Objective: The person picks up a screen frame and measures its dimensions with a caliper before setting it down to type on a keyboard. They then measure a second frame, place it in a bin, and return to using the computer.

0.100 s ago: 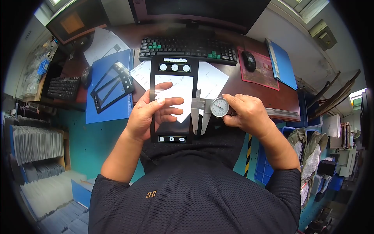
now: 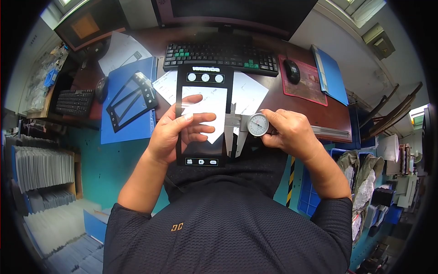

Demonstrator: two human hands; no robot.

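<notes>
My left hand grips the left edge of a black-bordered glass panel, thumb in front and fingers behind, showing through its clear window. Three white circles run along the panel's top border and small white marks along its bottom. In my right hand, pinched between thumb and fingers, is a dial caliper with a round white face. The caliper's jaws sit at the panel's right border; whether they clamp it I cannot tell. A similar black-framed panel lies on a blue folder to the left.
Behind the panel are white papers and a black keyboard below a monitor. To the right are a mouse on a red mat and another blue folder. Racks of stacked sheets stand at the lower left.
The panel has shifted very slightly upward and to the right. Both hands keep their grips, and the caliper stays at the panel's right border.
</notes>
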